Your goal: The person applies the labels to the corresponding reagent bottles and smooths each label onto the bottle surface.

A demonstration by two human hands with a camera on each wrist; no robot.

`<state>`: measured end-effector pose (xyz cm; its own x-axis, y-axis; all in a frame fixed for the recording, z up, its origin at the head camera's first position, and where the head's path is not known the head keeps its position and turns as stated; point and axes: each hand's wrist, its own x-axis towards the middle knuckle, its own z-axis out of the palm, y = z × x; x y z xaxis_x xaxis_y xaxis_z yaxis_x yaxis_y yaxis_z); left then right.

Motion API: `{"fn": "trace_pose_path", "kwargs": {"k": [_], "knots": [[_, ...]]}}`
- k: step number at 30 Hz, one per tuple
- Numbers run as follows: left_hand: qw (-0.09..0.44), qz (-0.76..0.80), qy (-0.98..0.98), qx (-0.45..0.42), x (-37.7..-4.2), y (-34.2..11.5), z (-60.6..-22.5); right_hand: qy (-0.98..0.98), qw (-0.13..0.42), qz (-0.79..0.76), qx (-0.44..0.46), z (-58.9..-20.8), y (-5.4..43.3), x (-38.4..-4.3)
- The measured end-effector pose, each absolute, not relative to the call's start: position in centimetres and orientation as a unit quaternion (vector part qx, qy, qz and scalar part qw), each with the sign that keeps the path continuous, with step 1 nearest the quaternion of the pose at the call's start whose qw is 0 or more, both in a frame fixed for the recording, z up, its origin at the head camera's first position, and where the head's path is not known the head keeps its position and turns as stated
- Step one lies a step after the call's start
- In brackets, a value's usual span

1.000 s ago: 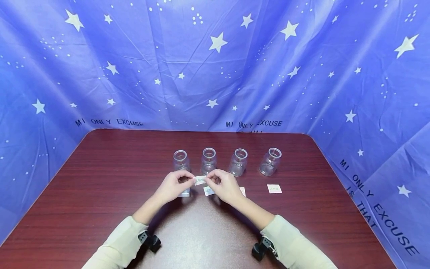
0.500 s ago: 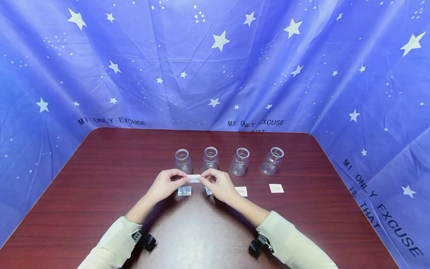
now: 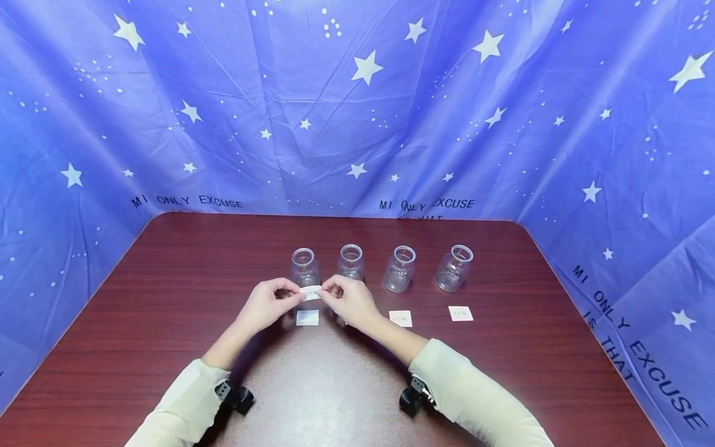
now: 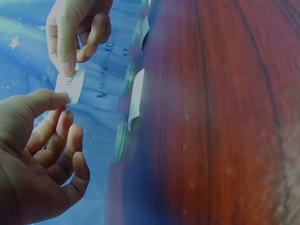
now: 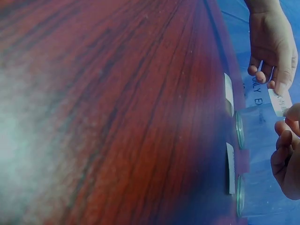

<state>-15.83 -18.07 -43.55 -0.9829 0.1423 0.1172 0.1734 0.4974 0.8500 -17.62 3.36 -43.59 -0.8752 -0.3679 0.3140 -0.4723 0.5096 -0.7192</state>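
Both hands pinch a small white label [image 3: 310, 292] with handwritten marks, one at each end. My left hand [image 3: 268, 305] grips its left end between thumb and index finger; my right hand [image 3: 352, 302] grips the right end. The label is raised in front of the leftmost glass jar [image 3: 304, 268], hiding part of its lower body; whether they touch I cannot tell. In the left wrist view the label [image 4: 77, 89] looks slightly curved. Just below it on the table lies a blank, pale piece of paper [image 3: 307, 318].
Three more open glass jars, the second [image 3: 351, 259], third [image 3: 399, 270] and fourth [image 3: 454, 270], stand in a row rightward. Written labels lie before the third [image 3: 400, 318] and fourth [image 3: 460, 313]. A starry blue curtain [image 3: 313, 93] hangs behind the brown table [image 3: 167, 279].
Both hands have moved left with the label, from between the first two jars to in front of the leftmost. The pale paper below is now uncovered; the label before the second jar is now hidden.
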Motion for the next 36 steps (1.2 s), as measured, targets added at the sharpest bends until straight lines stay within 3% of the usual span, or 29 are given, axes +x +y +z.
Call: {"fn": "trace_pose_path", "kwargs": {"k": [36], "knots": [[0.044,-0.454,-0.890,-0.018,-16.8,-18.4,-43.8,-0.892,0.084,0.395,0.204,-44.7,1.3,-18.9]]}}
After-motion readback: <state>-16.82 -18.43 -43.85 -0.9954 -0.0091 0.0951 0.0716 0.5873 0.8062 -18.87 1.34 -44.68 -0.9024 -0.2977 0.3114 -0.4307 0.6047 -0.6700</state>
